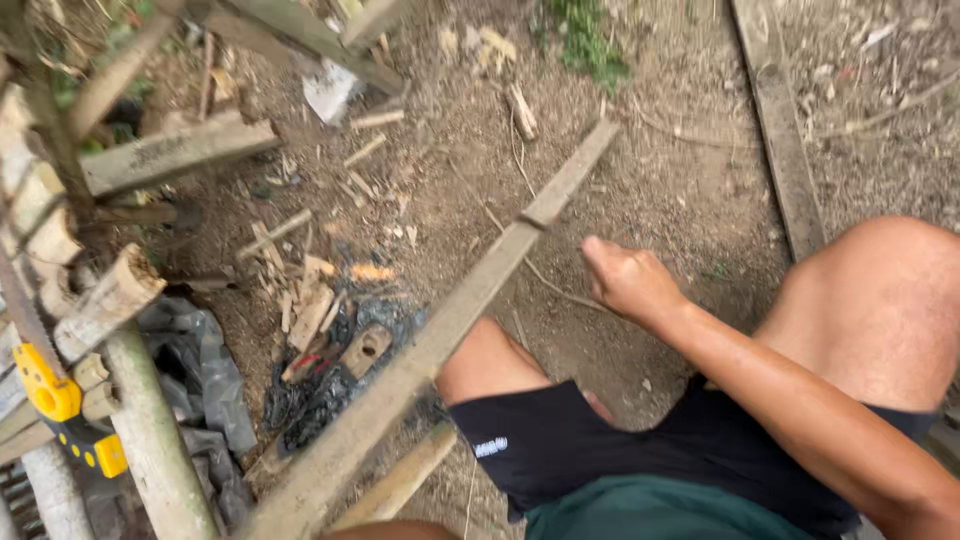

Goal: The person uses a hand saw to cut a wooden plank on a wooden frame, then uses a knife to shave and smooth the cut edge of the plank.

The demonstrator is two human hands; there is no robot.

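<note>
The fingers of the right hand [628, 280] are curled in close, like a loose fist, and they hold nothing. The hand hangs just beside the long wooden plank [440, 335], near its upper half, but it does not touch it. The left hand is not in the picture, so I cannot tell what its fingers do.

The plank is long and thin. It runs from the bottom left, close to the person, up to the right, and its far end points at the top of the picture. It lies across the left knee [487, 360]. A shorter wood strip [400, 482] lies just under its near end.

At the bottom left, a saw with a yellow and black handle [60, 410] rests by a round grey post [155, 440]. A dark plastic sheet [205, 365] lies crumpled on the dirt there. Wood chips [310, 310] are spread just past it.

Farther off lie a flat wooden board [175, 150], a white scrap of paper [328, 90] and another long plank [785, 150] at the far right.
</note>
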